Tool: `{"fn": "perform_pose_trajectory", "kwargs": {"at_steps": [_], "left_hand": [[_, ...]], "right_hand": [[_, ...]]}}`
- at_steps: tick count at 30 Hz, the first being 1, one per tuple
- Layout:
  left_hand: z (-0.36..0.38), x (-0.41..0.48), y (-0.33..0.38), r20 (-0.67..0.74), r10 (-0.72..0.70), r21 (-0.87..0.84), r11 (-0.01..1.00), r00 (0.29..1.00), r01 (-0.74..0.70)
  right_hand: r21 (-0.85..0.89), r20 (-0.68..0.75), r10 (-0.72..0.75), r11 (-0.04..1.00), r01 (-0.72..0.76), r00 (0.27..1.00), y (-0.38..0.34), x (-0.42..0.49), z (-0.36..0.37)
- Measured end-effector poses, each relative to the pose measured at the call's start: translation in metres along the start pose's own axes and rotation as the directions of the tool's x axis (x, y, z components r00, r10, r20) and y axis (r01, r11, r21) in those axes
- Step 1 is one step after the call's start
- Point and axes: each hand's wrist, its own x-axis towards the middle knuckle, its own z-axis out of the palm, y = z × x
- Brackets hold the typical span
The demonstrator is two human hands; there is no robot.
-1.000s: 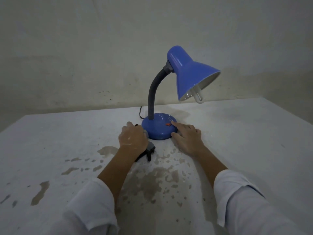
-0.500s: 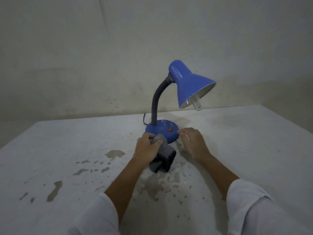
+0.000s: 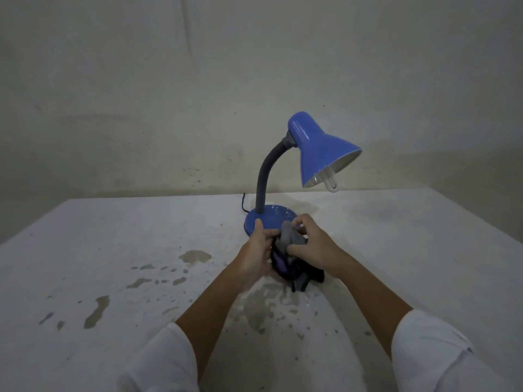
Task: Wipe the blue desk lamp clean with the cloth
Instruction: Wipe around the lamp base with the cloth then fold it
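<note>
A: Half a second ago only our left hand (image 3: 259, 250) had the cloth (image 3: 288, 257), and our right hand (image 3: 311, 246) lay on the table beside the lamp base. Now the right hand has come across, and both hands grip the cloth between them, just in front of the base (image 3: 268, 219).

B: Agreed. Both hands are curled shut on the cloth: the left from the side, the right pinching the grey bundle from above. We can't see every finger, but neither hand is spread.

A: The cloth looks soft and limp. It is grey with dark and purple parts, and a loose end hangs toward the table (image 3: 113, 250). We judge it bunches easily, so we should fold it into a pad before wiping.

B: And the blue desk lamp (image 3: 319, 154)?

A: It stands upright toward the far edge of the table, near the middle, with its cord (image 3: 244, 203) trailing behind. The shade (image 3: 325, 157) tilts right, and the bulb (image 3: 330, 183) pokes out below its rim.

B: The shade looks glossy, probably slippery and light. The gooseneck (image 3: 264, 176) will likely bend under pressure.

A: So we would steady the base or neck with one hand, wipe with the other, and keep off the bulb, which is fragile.

B: The table's worn patches (image 3: 96, 312) look dull, not wet, though we can't be sure.
</note>
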Motion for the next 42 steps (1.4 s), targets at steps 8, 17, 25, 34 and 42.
{"fn": "perform_pose_trajectory", "kwargs": {"at_steps": [8,17,25,34,42], "left_hand": [[-0.045,0.035,-0.007,-0.251,0.409,0.554,0.804,0.878,-0.216],[-0.063,0.054,-0.031,-0.011,0.591,0.847,0.435,0.807,-0.307],[-0.065,0.058,-0.035,-0.002,0.614,0.788,0.487,0.789,-0.377],[-0.064,0.056,-0.033,0.005,0.58,0.793,0.493,0.814,-0.357],[-0.062,0.054,-0.032,0.004,0.597,0.82,0.458,0.802,-0.344]], "right_hand": [[-0.511,-0.162,-0.21,0.854,0.1,0.964,0.0,0.004,-0.015],[-0.877,0.315,-0.357,0.245,0.413,0.88,0.0,0.025,0.033],[-0.892,0.105,-0.343,0.382,0.241,0.933,0.002,0.022,0.003],[-0.854,0.073,-0.273,0.48,0.202,0.959,0.02,0.023,-0.009],[-0.776,0.155,-0.446,0.497,0.388,0.881,0.012,0.02,0.007]]}}
